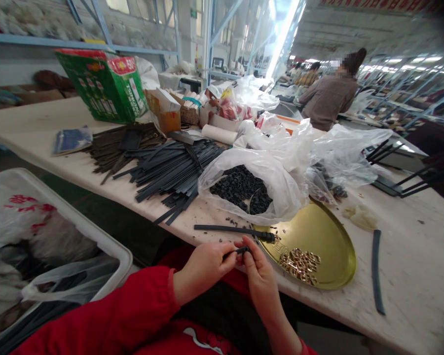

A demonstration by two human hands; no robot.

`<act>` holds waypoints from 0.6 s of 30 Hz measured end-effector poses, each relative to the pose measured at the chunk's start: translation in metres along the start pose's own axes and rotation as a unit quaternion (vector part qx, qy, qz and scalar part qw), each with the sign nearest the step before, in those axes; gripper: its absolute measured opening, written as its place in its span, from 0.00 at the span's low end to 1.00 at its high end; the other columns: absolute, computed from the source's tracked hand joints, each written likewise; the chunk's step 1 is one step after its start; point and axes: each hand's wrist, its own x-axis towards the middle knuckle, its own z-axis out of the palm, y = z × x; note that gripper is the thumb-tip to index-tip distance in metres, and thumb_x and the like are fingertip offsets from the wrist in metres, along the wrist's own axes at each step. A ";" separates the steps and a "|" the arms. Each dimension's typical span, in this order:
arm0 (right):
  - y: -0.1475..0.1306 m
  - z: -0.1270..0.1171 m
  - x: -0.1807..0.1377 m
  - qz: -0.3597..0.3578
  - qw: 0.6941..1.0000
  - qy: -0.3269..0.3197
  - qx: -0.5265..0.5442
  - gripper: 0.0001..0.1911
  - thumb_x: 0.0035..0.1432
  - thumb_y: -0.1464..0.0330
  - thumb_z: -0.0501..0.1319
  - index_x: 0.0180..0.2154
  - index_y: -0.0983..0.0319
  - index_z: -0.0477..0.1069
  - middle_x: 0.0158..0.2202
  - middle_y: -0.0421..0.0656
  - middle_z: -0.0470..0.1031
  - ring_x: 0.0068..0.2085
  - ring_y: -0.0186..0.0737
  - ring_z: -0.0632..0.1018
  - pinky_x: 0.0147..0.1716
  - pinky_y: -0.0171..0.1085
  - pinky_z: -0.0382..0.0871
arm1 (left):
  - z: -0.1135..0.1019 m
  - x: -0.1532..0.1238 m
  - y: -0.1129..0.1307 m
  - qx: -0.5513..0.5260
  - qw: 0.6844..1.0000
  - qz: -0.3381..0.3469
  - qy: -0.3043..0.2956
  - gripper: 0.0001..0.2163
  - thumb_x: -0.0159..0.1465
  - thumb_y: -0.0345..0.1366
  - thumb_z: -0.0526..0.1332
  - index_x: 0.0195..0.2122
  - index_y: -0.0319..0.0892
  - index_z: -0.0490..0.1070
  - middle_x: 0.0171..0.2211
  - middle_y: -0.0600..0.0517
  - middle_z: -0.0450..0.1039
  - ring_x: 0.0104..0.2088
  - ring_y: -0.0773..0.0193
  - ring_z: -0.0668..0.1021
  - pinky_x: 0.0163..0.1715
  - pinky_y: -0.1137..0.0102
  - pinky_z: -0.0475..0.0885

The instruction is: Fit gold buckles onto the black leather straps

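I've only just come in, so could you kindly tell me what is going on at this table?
A person in red sleeves sits at the table, both hands pinching a small black piece between left hand and right hand. Just beyond lie a black strip, a brass tray holding small gold rings, an open bag of black bits and a pile of dark strips. Another person works farther along.

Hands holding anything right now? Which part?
Yes. Both hands pinch one short black strip at the table edge: left hand at its left end, right hand at its right end, fingertips meeting over it.
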 end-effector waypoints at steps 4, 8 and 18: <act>0.006 -0.001 -0.002 -0.047 0.998 -0.001 -0.039 0.19 0.59 0.64 0.51 0.51 0.60 0.65 0.43 0.47 0.75 0.32 0.36 0.76 0.35 0.38 0.73 | 0.004 -0.004 0.002 0.047 0.999 0.007 0.010 0.10 0.63 0.34 0.50 0.29 0.42 0.68 0.25 0.54 0.71 0.24 0.68 0.70 0.22 0.74 0.54; 0.016 -0.002 -0.005 -0.085 0.991 -0.027 -0.095 0.18 0.59 0.67 0.51 0.51 0.60 0.65 0.44 0.48 0.75 0.40 0.41 0.76 0.41 0.42 0.71 | 0.008 -0.006 0.001 0.080 0.997 0.012 0.005 0.10 0.62 0.34 0.51 0.27 0.41 0.69 0.24 0.53 0.71 0.23 0.67 0.70 0.22 0.73 0.54; -0.001 -0.011 -0.003 0.111 0.990 -0.014 0.086 0.13 0.48 0.61 0.64 0.35 0.61 0.72 0.33 0.42 0.75 0.35 0.40 0.74 0.36 0.39 0.69 | 0.006 -0.002 -0.001 -0.038 0.999 -0.007 -0.027 0.12 0.63 0.35 0.49 0.27 0.41 0.68 0.24 0.55 0.70 0.24 0.68 0.69 0.23 0.74 0.56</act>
